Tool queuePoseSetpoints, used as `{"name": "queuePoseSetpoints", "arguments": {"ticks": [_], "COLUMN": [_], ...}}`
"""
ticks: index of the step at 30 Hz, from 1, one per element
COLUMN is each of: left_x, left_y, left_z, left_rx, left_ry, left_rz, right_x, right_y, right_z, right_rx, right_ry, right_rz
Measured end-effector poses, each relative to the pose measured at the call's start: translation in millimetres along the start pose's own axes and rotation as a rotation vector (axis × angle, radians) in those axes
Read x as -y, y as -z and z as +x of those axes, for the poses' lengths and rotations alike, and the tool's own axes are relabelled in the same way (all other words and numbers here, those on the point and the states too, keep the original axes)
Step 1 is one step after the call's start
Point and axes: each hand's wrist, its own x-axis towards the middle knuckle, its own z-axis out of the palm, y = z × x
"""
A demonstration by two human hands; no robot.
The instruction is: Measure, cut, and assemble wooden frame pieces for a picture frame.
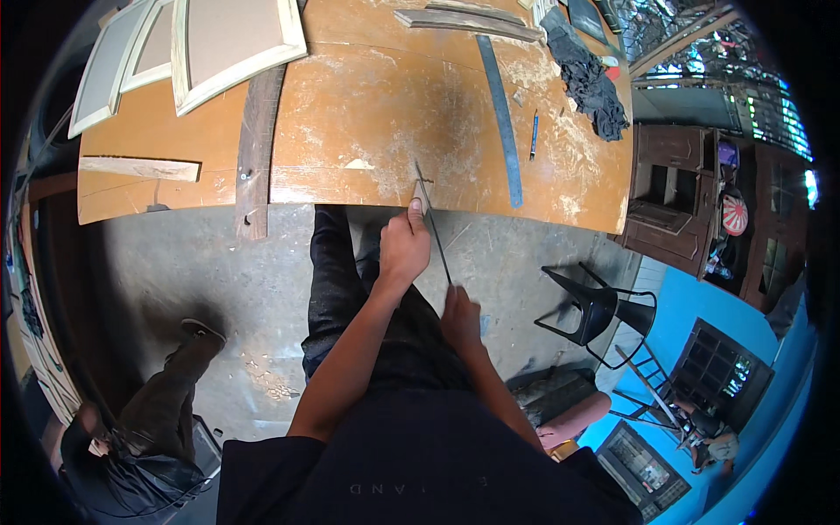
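My left hand [407,247] is closed at the near edge of the worktable [332,114], its thumb pressing on a small light piece of wood [421,194]. My right hand [461,317], a little nearer to me and to the right, is closed round the lower end of a long thin dark file-like tool [440,243]. The tool slants up and leftward, lying across the wood piece with its far tip over the tabletop. Whether it is a file or a narrow blade is too small to tell. My left fingers under the wood are hidden.
Wooden frames [241,44] lie far left, beside a dark plank [255,149] overhanging the edge. A metal ruler [500,118], a pen [534,134] and a black cloth [584,79] lie right. A black chair [599,313] stands right; another person [157,411] is at lower left.
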Motion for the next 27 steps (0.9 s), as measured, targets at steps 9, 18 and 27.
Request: {"name": "queuePoseSetpoints", "arguments": {"ticks": [9, 18, 27], "left_x": [2.2, 0.5, 4.6], "left_y": [-4.8, -0.7, -4.8], "left_z": [0.2, -1.3, -11.9], "left_rx": [-0.025, -0.007, 0.038], "left_ry": [-0.058, -0.002, -0.020], "left_rz": [0.009, 0.006, 0.004], "right_x": [43.1, 1.5, 38.5], "right_y": [2.0, 5.6, 6.7], "right_z": [105.6, -1.4, 106.9], "right_rx": [-0.045, -0.007, 0.033], "right_ry": [-0.023, -0.107, 0.144], "right_rz": [0.112, 0.044, 0.012]}}
